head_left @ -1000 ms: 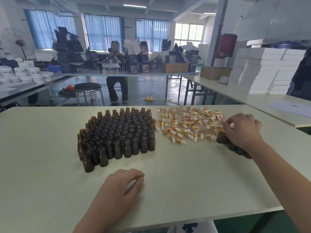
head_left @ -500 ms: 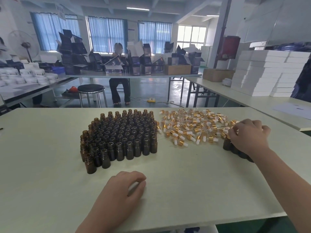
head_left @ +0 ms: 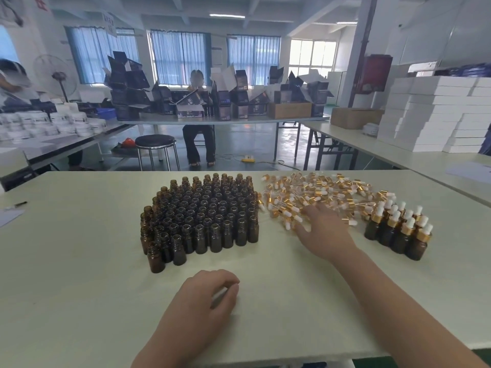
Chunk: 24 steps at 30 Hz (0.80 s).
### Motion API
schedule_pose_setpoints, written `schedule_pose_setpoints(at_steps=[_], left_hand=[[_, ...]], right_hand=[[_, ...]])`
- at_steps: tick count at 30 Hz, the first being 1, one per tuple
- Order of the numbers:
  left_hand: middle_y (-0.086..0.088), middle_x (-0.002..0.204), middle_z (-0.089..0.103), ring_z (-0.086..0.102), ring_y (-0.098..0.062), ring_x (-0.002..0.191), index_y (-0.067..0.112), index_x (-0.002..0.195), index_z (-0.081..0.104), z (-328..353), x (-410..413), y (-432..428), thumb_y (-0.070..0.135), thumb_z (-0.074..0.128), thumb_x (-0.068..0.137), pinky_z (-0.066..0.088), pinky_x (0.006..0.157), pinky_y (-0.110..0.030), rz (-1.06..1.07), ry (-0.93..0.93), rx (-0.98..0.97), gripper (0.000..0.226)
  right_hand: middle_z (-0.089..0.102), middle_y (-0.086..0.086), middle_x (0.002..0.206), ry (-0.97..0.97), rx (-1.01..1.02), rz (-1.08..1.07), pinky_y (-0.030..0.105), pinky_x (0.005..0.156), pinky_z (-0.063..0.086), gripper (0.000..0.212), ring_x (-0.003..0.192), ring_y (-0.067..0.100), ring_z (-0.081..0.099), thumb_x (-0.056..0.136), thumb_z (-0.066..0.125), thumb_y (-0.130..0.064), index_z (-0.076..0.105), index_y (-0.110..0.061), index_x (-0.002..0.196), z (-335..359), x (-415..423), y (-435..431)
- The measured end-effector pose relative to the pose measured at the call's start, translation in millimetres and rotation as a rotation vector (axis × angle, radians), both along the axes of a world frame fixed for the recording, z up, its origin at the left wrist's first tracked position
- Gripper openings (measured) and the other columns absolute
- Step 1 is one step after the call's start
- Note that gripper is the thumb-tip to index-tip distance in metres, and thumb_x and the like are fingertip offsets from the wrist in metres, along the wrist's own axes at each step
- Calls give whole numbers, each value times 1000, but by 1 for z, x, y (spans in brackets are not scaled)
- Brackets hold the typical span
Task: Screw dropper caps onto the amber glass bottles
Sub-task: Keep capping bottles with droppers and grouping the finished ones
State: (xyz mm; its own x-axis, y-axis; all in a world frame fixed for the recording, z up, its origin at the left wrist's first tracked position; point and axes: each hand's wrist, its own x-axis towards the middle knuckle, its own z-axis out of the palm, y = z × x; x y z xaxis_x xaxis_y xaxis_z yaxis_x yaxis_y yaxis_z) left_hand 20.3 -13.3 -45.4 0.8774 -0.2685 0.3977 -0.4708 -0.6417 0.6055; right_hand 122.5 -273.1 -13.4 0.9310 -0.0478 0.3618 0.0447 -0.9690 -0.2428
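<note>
Head view: right hand (head_left: 325, 232) over dropper caps (head_left: 305, 192), fingers spread, nothing gripped. Left hand (head_left: 204, 298) resting on counter (head_left: 79, 261), fingers loosely curled, empty. Uncapped amber bottles (head_left: 202, 216) beyond left fingers. Judged step: cap pick-up. Next: pinch one cap, fetch bottle.
</note>
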Motion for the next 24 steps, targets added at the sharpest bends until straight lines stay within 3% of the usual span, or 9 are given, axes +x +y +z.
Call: schedule_pose_setpoints(at_steps=[5,8,10,12,14,18,21,24], left_hand=[[24,80,67,62,0,85,33,79,68,4,-4,6,10,63,88,44,66,-8,92,-12,-258,25],[14,71,68,64,-2,73,29,76,68,11,-2,20,2,62,87,44,64,-8,234,-130,-413,30],[8,69,68,62,-5,67,28,76,68,16,5,35,2,60,88,47,64,-15,344,-128,-539,30],[8,68,66,60,-2,63,28,78,67,21,13,51,5,60,89,47,61,-14,459,-115,-586,26],[5,67,63,56,-1,59,31,82,64,23,19,62,13,63,87,43,54,-9,553,-79,-556,19],[1,91,55,55,-9,67,29,101,55,20,25,70,30,71,81,40,58,-26,682,38,-366,26],[-4,112,50,60,-21,84,23,120,50,20,30,70,36,74,77,48,79,-40,706,146,-242,51],[-1,117,51,59,-24,98,28,120,52,18,33,69,43,70,79,39,98,-49,774,232,-112,47]], right_hand=[[51,6,130,73,-38,35,37,95,42,42,119,25,47,96,43,-31,43,-18,136,-14,2,10],[54,6,125,21,-21,49,33,89,43,36,112,24,51,95,46,-28,49,-18,130,-20,2,4],[54,6,124,23,10,36,33,88,44,36,110,24,52,95,48,-29,50,-17,129,-21,3,2],[52,7,123,43,27,36,33,86,44,34,110,25,51,94,49,-29,50,-17,127,-22,5,2],[50,7,119,54,28,33,33,83,43,30,108,24,51,94,49,-29,53,-16,121,-23,6,2],[49,7,116,49,29,23,33,81,44,25,106,24,50,93,51,-29,56,-17,114,-23,5,3],[52,7,114,38,50,25,34,83,43,21,107,24,50,93,53,-28,56,-17,111,-21,2,3],[60,5,108,21,134,62,34,82,47,18,100,22,53,93,54,-28,57,-16,106,-20,-1,3]])
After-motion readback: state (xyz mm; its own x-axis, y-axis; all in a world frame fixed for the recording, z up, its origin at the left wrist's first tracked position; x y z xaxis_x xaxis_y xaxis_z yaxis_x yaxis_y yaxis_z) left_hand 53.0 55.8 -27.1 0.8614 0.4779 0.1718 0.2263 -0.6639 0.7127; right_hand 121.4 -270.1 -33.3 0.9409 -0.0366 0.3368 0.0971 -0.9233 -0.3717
